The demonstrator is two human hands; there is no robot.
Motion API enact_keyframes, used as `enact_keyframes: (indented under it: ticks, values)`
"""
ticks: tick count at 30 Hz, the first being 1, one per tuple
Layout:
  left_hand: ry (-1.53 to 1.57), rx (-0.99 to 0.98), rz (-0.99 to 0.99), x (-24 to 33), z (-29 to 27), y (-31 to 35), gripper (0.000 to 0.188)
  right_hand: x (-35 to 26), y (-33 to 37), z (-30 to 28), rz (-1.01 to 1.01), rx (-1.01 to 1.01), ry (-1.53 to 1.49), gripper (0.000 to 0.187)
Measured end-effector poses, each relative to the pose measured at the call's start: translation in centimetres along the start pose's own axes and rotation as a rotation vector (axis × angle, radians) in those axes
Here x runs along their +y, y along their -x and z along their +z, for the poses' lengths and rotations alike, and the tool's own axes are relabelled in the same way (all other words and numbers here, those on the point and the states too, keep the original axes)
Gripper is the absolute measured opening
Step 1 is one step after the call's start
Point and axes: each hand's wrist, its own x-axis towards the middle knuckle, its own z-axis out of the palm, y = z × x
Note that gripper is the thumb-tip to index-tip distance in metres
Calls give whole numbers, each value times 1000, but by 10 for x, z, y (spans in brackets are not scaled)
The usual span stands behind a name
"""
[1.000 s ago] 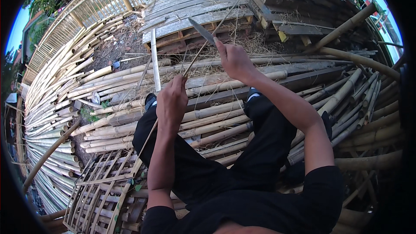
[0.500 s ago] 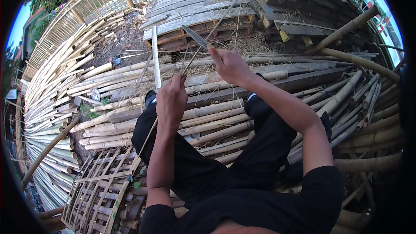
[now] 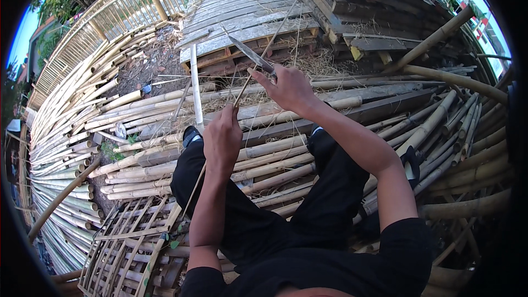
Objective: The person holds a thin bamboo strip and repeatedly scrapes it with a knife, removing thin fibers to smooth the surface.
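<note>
My left hand (image 3: 222,138) is closed round a long thin bamboo strip (image 3: 285,20), which slants from beside my left knee up to the far right. My right hand (image 3: 292,89) grips a knife (image 3: 250,52) whose handle is mostly hidden in the palm. Its pointed grey blade reaches up and left, crossing close to the strip. The right index finger stretches out to the strip, a little beyond the left fist. Both hands are in front of my knees, over the bamboo poles (image 3: 275,159).
A slatted wooden pallet (image 3: 242,14) lies ahead, with stacked dark timber (image 3: 379,16) at its right. A pale flat slat (image 3: 196,85) leans near my left foot. Bamboo poles (image 3: 71,115) spread on the left, beside a woven bamboo lattice (image 3: 129,242). A bamboo fence (image 3: 121,5) stands behind.
My right hand has shifted slightly down, its index finger now stretched toward the strip. My left hand has moved a little right and down, still holding the strip.
</note>
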Motion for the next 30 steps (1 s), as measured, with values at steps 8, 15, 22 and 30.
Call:
enact_keyframes:
  ticks: [8,15,22,30]
  values:
    - [8,34,-36,1,-1,-4,12,-5,-9,7,-61,-6,96,77]
    - [15,7,-72,4,3,-9,13,-3,-17,8,-20,8,97,72]
    - [52,52,-49,7,9,-11,12,-2,-16,10,-93,133,102,47]
    - [31,-49,-86,10,9,-10,17,7,-17,17,-198,157,162,36]
